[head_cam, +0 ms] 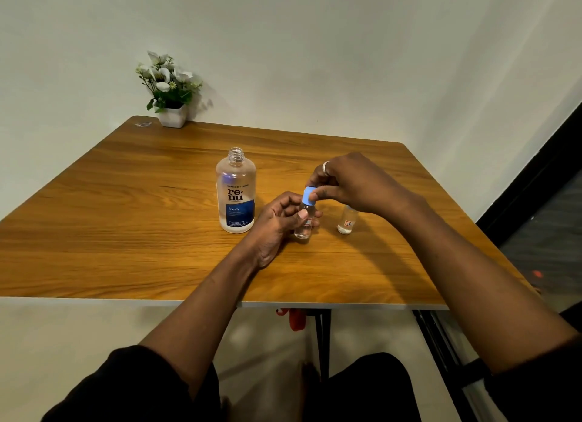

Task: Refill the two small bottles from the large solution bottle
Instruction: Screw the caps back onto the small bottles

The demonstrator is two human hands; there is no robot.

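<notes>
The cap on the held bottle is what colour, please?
The cap is light blue; head view.

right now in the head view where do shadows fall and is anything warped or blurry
Head view: the right hand and its forearm cast a soft shadow on the table beneath them; the potted flowers shadow the wall to their right; the wide lens splays the table's edges; the label on the large bottle reads sharp.
</notes>
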